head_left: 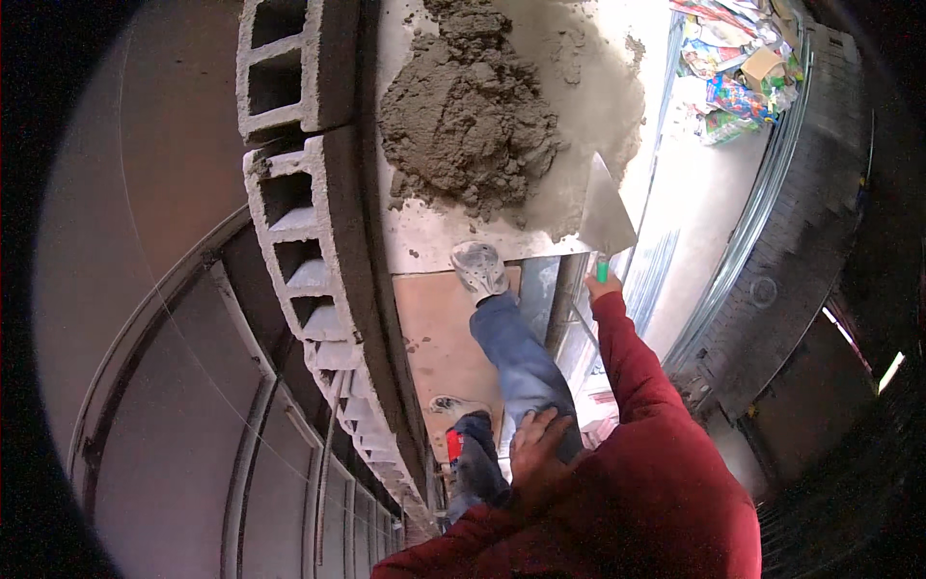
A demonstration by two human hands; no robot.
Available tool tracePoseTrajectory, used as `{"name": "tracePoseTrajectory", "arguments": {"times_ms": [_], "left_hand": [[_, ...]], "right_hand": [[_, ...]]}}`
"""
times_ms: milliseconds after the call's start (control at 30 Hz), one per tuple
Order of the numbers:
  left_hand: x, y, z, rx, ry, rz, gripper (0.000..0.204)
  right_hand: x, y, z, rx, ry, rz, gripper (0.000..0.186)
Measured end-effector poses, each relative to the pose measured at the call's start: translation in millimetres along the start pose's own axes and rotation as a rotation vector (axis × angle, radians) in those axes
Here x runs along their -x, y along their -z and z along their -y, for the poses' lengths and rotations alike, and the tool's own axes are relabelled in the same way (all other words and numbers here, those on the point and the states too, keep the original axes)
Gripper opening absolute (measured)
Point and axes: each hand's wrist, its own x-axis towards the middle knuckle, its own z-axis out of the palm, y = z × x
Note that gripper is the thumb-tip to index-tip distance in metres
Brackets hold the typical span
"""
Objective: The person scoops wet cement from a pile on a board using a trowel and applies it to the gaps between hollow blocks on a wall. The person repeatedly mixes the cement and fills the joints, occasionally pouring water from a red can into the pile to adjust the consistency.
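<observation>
The trowel point(608, 214), a smooth metal wedge, lies over the near right corner of the pale, smeared board point(424, 234), its green handle point(603, 270) clasped in the right grip point(604, 287); the left grip point(538, 450) rests spread on blue trousers point(521, 347). Beyond, leftward, sits crumbly grey-brown mortar point(468, 121), then rough, hollow concrete blocks point(340, 214).

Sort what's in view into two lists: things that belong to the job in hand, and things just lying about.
Likely part of the job:
Trowel, gripped in the right hand
Heap of mortar-like mix
Pale board under the heap
Row of hollow blocks, left of it

Apparently just lying about:
Crumpled wrappers, upper right
</observation>
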Motion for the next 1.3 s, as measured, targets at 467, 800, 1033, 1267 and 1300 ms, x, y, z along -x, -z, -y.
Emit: {"name": "tracePoseTrajectory", "arguments": {"times_ms": [467, 800, 1033, 1267, 1300], "left_hand": [[3, -11, 6, -0.015, -0.002, 0.094, 0.042], [15, -15, -8, -0.111, 0.006, -0.006, 0.039], [15, -7, -8, -0.103, 0.041, 0.010, 0.043], [2, 7, 8, 0.048, 0.166, 0.145, 0.044], [-4, -1, 24, 0.129, 0.317, 0.260, 0.043]], "right_hand": [[-122, -29, 177, -0.683, -0.196, 0.657, 0.020], [-41, -48, 199, 0.210, -0.133, -0.261, 0.042], [10, -57, 71, -0.392, 0.040, -0.253, 0.027], [-50, -69, 61, -0.009, -0.032, 0.102, 0.033], [-85, -78, 101, -0.122, 0.175, 0.018, 0.030]]}}
